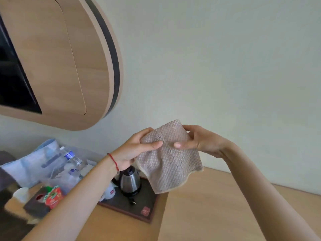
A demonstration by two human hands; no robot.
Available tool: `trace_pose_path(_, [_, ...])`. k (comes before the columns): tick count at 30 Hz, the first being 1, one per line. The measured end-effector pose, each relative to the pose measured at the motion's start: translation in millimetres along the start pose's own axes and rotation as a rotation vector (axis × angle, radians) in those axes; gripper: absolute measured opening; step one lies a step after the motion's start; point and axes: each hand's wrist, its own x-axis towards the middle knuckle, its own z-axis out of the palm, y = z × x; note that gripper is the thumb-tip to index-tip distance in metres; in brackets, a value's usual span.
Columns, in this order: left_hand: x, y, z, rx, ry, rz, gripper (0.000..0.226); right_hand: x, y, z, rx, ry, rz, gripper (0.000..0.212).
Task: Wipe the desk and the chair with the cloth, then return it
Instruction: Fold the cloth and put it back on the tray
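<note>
Wooden desk point(217, 211) — dark tray point(137, 209), bottles point(73, 159), bags point(31, 164).

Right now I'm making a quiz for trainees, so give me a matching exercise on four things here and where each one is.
Things:
1. cloth
2. kettle
3. water bottle
4. red bracelet

Places:
A. on the dark tray
B. around the left wrist
C. held up between the left hand and the right hand
D. lying among bags at the desk's left end

Pairs: 1-C, 2-A, 3-D, 4-B
</note>
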Motion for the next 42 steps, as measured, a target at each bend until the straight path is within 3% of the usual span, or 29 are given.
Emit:
trace_pose_path(3, [17.1,-14.1,-76.5,-0.082,-0.03,-0.184,0.038,54.7,19.4,43.6,0.05,0.088,0.028,0.046])
trace_pose_path(6, [21.7,-51.2,-137.2,-0.421,-0.029,-0.352,0.053,98.4,23.7,88.6,0.174,0.192,-0.052,0.037])
trace_pose_path(9, [23.7,-96.3,-176.4,-0.703,-0.086,-0.416,0.07,140.4,28.0,120.0,0.091,0.24,-0.113,0.031])
trace_pose_path(12, [32.5,-126.9,-199.8,-0.696,-0.211,-0.374,0.055,175.7,41.0,135.8,0.15,0.26,-0.077,0.025])
trace_pose_path(16, [60.3,-146.7,-225.0,-0.557,-0.144,-0.308,0.042,204.1,74.0,139.5,0.26,0.364,-0.018,0.025])
trace_pose_path(20, [101.7,-176.0,-231.2,-0.233,0.089,-0.299,0.035,227.8,127.2,138.4,-0.044,0.55,0.054,0.042])
trace_pose_path(23, [134.4,-213.8,-229.1,0.069,0.138,-0.251,0.018,240.5,186.6,149.2,-0.031,0.678,0.202,0.052])
trace_pose_path(26, [162.4,-261.1,-231.2,0.369,0.074,-0.173,0.043,250.7,248.2,163.3,0.047,0.75,0.297,0.065])
trace_pose_path(28, [175.3,-294.7,-234.2,0.412,-0.003,-0.169,0.065,258.2,286.7,170.4,0.037,0.686,0.333,0.064])
trace_pose_path(32, [193.6,-369.0,-243.9,0.584,-0.181,-0.203,0.052,276.6,363.0,183.6,-0.049,0.533,0.443,0.052])
trace_pose_path(34, [199.1,-404.0,-249.4,0.66,-0.238,-0.264,0.059,282.2,395.2,194.6,-0.032,0.497,0.511,0.051])
trace_pose_path(37, [201.7,-450.5,-252.4,0.819,-0.367,-0.343,0.085,285.0,440.2,215.0,-0.061,0.396,0.564,0.068])
trace_pose_path(42, [209.3,-503.7,-241.0,1.063,-0.414,-0.384,0.088,287.4,508.5,220.4,-0.259,0.309,0.556,0.08])
